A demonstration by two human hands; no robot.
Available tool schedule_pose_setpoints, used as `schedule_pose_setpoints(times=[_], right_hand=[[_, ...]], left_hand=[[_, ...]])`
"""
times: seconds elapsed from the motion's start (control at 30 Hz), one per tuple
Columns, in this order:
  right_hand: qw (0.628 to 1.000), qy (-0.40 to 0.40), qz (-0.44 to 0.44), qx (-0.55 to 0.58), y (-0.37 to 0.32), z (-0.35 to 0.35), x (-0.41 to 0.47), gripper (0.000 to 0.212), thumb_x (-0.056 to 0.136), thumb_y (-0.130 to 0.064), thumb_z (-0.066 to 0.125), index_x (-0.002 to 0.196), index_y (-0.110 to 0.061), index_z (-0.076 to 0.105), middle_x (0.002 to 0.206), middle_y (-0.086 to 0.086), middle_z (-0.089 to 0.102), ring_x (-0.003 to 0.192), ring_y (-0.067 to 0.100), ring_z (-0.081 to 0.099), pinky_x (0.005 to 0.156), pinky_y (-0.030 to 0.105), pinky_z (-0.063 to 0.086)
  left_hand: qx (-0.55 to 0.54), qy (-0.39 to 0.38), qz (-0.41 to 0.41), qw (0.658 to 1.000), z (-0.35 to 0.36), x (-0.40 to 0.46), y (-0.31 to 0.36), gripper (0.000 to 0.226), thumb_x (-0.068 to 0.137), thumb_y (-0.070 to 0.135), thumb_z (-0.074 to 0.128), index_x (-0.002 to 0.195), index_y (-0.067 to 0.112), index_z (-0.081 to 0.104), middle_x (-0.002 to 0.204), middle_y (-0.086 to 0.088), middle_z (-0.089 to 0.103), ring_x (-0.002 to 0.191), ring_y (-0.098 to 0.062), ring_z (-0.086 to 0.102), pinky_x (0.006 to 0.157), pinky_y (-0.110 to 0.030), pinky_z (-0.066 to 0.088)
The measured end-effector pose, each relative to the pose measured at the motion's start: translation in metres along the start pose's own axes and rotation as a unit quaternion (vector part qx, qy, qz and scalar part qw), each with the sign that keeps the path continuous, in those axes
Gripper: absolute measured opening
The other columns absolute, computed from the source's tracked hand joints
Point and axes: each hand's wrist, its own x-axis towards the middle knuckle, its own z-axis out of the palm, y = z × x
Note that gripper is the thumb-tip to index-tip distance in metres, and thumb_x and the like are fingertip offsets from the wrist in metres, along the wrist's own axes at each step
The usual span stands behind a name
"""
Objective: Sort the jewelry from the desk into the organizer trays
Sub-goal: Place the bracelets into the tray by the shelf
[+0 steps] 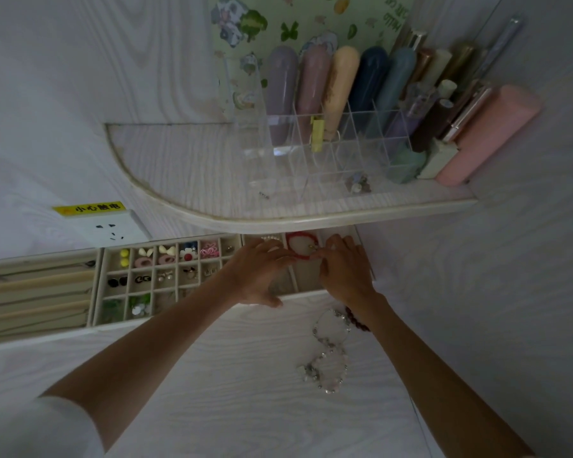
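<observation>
A red bracelet lies in a compartment of the right organizer tray, under the shelf edge. My left hand and my right hand both reach into that tray; their fingertips pinch the near side of the red bracelet. A white pearl bracelet lies in the compartment to the left. On the desk below, clear and white beaded bracelets lie in a loose pile. A dark red beaded bracelet lies partly hidden under my right wrist.
A gridded earring tray holds several small earrings left of my hands. A slotted tray sits further left. Above, a shelf carries a clear acrylic organizer with tubes and a pink case. A wall socket sits at left.
</observation>
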Motion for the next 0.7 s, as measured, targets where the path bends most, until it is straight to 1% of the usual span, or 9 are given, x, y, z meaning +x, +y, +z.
schedule_pose_setpoints(times=[0.13, 0.23, 0.37, 0.43, 0.53, 0.57, 0.63, 0.67, 0.7], right_hand=[[0.999, 0.034, 0.019, 0.026, 0.003, 0.001, -0.001, 0.037, 0.086, -0.007, 0.048, 0.114, -0.022, 0.067, 0.111, 0.005, 0.056, 0.104, 0.025, 0.047, 0.086, 0.032, 0.033], [0.997, 0.068, 0.023, 0.006, 0.005, 0.003, -0.002, 0.038, 0.083, -0.006, 0.052, 0.115, -0.022, 0.066, 0.109, 0.009, 0.057, 0.102, 0.030, 0.049, 0.082, 0.037, 0.036], [0.999, -0.011, 0.009, -0.049, 0.007, 0.005, -0.001, 0.051, 0.087, -0.011, 0.048, 0.135, -0.027, 0.047, 0.130, 0.008, 0.044, 0.117, 0.029, 0.039, 0.093, 0.037, 0.030], [0.999, -0.023, 0.013, -0.048, 0.005, 0.004, 0.004, 0.052, 0.087, -0.012, 0.048, 0.137, -0.028, 0.044, 0.135, 0.008, 0.041, 0.121, 0.028, 0.036, 0.096, 0.037, 0.028], [1.000, -0.006, 0.016, -0.011, 0.004, -0.004, 0.006, 0.050, 0.088, -0.009, 0.045, 0.135, -0.028, 0.047, 0.132, 0.006, 0.044, 0.118, 0.026, 0.038, 0.095, 0.034, 0.031], [1.000, 0.012, 0.018, 0.020, 0.005, -0.010, 0.002, 0.049, 0.088, -0.007, 0.044, 0.133, -0.026, 0.049, 0.128, 0.006, 0.047, 0.115, 0.026, 0.041, 0.093, 0.034, 0.034], [0.994, 0.044, 0.037, 0.094, 0.008, -0.024, -0.013, 0.045, 0.089, -0.006, 0.042, 0.130, -0.023, 0.053, 0.117, 0.007, 0.054, 0.108, 0.025, 0.049, 0.088, 0.033, 0.043], [0.988, 0.056, 0.057, 0.131, 0.010, -0.031, -0.025, 0.041, 0.090, -0.007, 0.043, 0.127, -0.021, 0.055, 0.112, 0.007, 0.057, 0.103, 0.024, 0.053, 0.084, 0.032, 0.045], [0.981, 0.072, 0.080, 0.163, 0.012, -0.038, -0.038, 0.037, 0.091, -0.009, 0.045, 0.124, -0.020, 0.057, 0.107, 0.006, 0.059, 0.098, 0.022, 0.057, 0.081, 0.030, 0.047]], left_hand=[[-0.001, -0.004, 0.001, 1.000, -0.002, 0.001, 0.001, 0.095, 0.065, 0.070, 0.064, 0.144, 0.025, 0.034, 0.146, 0.004, 0.042, 0.135, -0.020, 0.034, 0.112, -0.036, 0.026], [0.000, -0.011, -0.025, 1.000, -0.006, 0.005, 0.003, 0.090, 0.075, 0.076, 0.047, 0.146, 0.023, 0.030, 0.151, 0.004, 0.034, 0.140, -0.020, 0.025, 0.113, -0.035, 0.018], [0.000, -0.011, -0.044, 0.999, -0.005, 0.015, 0.005, 0.081, 0.083, 0.074, 0.032, 0.146, 0.023, 0.029, 0.153, 0.004, 0.031, 0.144, -0.018, 0.017, 0.115, -0.035, 0.013], [0.011, -0.027, -0.050, 0.998, -0.004, 0.017, 0.005, 0.079, 0.083, 0.075, 0.031, 0.145, 0.025, 0.032, 0.153, 0.005, 0.031, 0.143, -0.018, 0.017, 0.116, -0.037, 0.014], [-0.001, -0.024, -0.044, 0.999, -0.007, 0.016, 0.006, 0.076, 0.084, 0.070, 0.039, 0.143, 0.023, 0.036, 0.152, 0.004, 0.032, 0.143, -0.019, 0.022, 0.116, -0.038, 0.018], [0.002, 0.006, -0.032, 0.999, -0.008, 0.014, 0.007, 0.071, 0.082, 0.064, 0.050, 0.139, 0.022, 0.043, 0.149, 0.002, 0.038, 0.140, -0.021, 0.030, 0.113, -0.039, 0.024], [0.000, 0.075, -0.014, 0.997, -0.015, 0.011, 0.012, 0.057, 0.070, 0.043, 0.074, 0.122, 0.021, 0.062, 0.132, 0.000, 0.058, 0.123, -0.023, 0.053, 0.099, -0.039, 0.043], [-0.014, 0.096, -0.011, 0.995, -0.018, 0.010, 0.017, 0.050, 0.070, 0.036, 0.075, 0.118, 0.021, 0.065, 0.127, 0.001, 0.061, 0.119, -0.023, 0.056, 0.096, -0.038, 0.045], [-0.035, 0.085, -0.012, 0.996, -0.025, 0.010, 0.025, 0.043, 0.077, 0.032, 0.068, 0.119, 0.022, 0.063, 0.128, 0.003, 0.060, 0.121, -0.021, 0.054, 0.098, -0.037, 0.044]])
